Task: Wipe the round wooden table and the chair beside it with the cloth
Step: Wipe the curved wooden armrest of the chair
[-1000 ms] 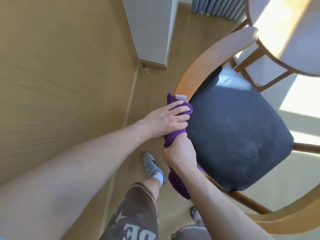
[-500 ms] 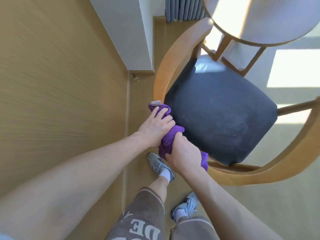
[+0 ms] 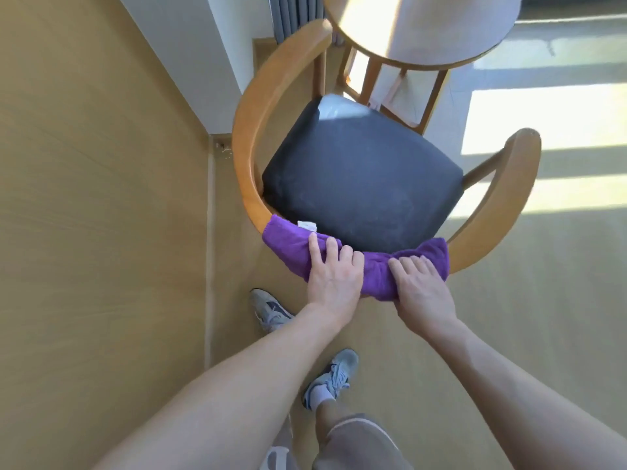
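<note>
Both hands are down on the cloth [image 3: 380,269], side by side. The left hand [image 3: 334,276] lies over it with fingers stretched forward and nearly straight, pressing the fabric onto the curved wooden rail [image 3: 247,137] of the chair [image 3: 359,178]. The right hand [image 3: 420,288] does the same just beside it, fingers bent a little over the top of the roll; whether the thumbs hook underneath I cannot tell, they are hidden.

The cloth, purple with a small white tag [image 3: 307,225] showing at its left end, is draped along the back bend of the rail and wrapped over it, so top and outer face get wiped in one pass. Two hands close together spread the pressure and keep the fabric from slipping off the rounded wood. That looks like the reason for this hold.

Beyond the hands, bare rail runs up the left side and out to the right arm end [image 3: 522,144], so by my reading the chair frame is mid-wipe, with both arms open to a sliding stroke. The dark seat cushion [image 3: 363,184] sits inside the curve. Past it stands the table [image 3: 424,28], round and sunlit, just beyond the chair's front; nothing here tells whether it has been wiped. The person stands on the floor [image 3: 101,232] right behind the chair, shoes [image 3: 334,374] visible below.
</note>
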`<action>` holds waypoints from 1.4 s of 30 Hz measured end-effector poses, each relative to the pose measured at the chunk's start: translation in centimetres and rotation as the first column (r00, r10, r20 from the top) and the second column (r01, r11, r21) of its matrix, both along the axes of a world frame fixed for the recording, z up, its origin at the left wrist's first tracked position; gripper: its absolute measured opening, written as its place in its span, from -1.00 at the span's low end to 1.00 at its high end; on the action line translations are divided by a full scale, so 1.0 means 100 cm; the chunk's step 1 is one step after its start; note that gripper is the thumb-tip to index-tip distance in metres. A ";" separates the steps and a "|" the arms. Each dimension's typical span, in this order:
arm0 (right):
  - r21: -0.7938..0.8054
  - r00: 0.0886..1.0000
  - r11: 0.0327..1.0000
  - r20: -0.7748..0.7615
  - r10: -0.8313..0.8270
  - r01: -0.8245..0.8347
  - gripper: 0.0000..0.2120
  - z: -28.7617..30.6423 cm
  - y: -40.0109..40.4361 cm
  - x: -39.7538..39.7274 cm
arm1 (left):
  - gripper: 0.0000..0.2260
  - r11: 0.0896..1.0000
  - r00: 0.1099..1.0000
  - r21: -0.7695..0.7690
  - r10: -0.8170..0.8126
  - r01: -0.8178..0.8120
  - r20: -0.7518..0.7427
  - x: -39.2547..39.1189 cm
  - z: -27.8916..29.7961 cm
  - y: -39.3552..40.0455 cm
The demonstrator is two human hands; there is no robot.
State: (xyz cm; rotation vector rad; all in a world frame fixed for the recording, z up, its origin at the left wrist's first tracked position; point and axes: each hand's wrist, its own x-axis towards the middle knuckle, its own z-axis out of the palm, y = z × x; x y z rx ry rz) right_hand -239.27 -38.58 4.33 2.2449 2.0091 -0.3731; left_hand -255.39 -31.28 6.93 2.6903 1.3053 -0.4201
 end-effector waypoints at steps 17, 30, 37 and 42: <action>-0.065 0.957 0.994 -0.269 -0.105 0.091 -0.86 0.042 0.064 -0.103 | -0.46 0.981 0.983 -0.070 -0.181 0.180 -0.010 -0.089 0.007 0.100; -0.217 0.933 0.963 -0.286 -0.219 0.160 -0.89 0.040 0.107 -0.130 | -0.48 0.856 0.900 -0.291 -0.433 0.427 0.047 -0.103 -0.007 0.172; -0.351 0.941 0.904 -0.139 -0.309 0.245 -0.88 0.046 0.158 -0.176 | -0.43 0.773 0.836 -0.341 -0.544 0.535 0.077 -0.118 -0.025 0.232; -0.412 0.917 0.858 -0.113 -0.383 0.307 -0.86 0.036 0.194 -0.201 | -0.48 0.742 0.785 -0.274 -0.613 0.611 0.088 -0.124 -0.040 0.263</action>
